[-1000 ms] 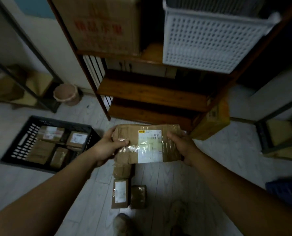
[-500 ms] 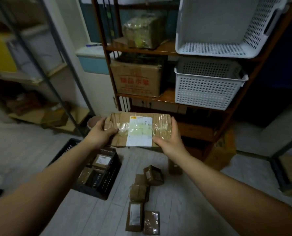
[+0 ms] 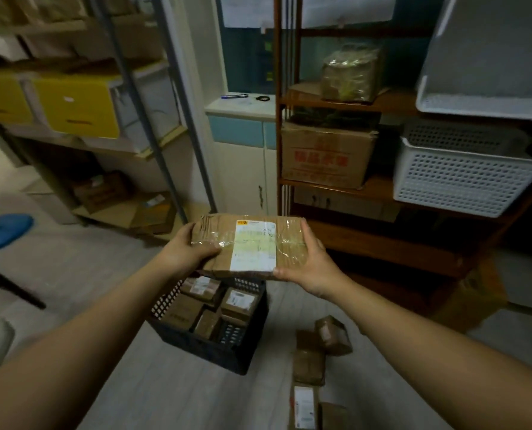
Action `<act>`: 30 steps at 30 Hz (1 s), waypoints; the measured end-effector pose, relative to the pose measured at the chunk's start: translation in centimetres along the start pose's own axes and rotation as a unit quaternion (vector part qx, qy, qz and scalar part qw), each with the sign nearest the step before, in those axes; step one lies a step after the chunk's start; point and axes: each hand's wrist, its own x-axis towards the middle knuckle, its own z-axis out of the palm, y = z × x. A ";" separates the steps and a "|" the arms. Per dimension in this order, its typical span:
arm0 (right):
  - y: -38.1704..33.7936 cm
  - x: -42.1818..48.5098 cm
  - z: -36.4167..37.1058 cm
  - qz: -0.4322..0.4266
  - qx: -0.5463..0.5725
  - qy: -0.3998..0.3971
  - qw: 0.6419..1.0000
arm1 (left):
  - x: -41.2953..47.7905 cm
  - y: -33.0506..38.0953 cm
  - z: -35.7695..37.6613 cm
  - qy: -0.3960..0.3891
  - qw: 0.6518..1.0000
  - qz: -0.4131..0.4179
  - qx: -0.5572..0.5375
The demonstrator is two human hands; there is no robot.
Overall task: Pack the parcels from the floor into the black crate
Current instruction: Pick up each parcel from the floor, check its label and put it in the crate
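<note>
Two hands, left hand and right hand, clasp the taped parcel with curled fingers.

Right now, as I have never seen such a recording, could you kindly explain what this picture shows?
There is no machine here: a person wears a wide-angle camera on the head, looking forward and down at two bare arms. The left hand and the right hand grip the two ends of a flat brown cardboard parcel wrapped in clear tape, with a white label. Below it on the pale floor stands a black plastic crate already holding several brown parcels. More small brown parcels lie on the floor to its right.
</note>
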 end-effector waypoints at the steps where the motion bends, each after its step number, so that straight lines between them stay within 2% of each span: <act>1: -0.3 0.6 2.0 0.008 0.002 0.000 1.000 | 0.4 -0.9 -1.7 -0.009 1.000 -0.002 0.006; 7: -2.2 3.4 10.0 0.052 0.000 -0.006 0.999 | 3.7 -3.8 -9.2 -0.062 0.997 -0.020 0.049; 13: -2.3 8.0 12.6 0.077 -0.015 0.013 0.997 | 9.4 -4.4 -11.5 -0.079 0.994 -0.025 0.067; 24: -4.1 21.8 17.1 0.096 -0.030 0.012 0.995 | 22.5 -3.7 -17.8 -0.070 0.994 -0.028 0.078; 30: -4.6 25.7 21.2 0.142 -0.035 0.034 0.989 | 28.6 -5.2 -21.0 -0.122 0.986 -0.036 0.106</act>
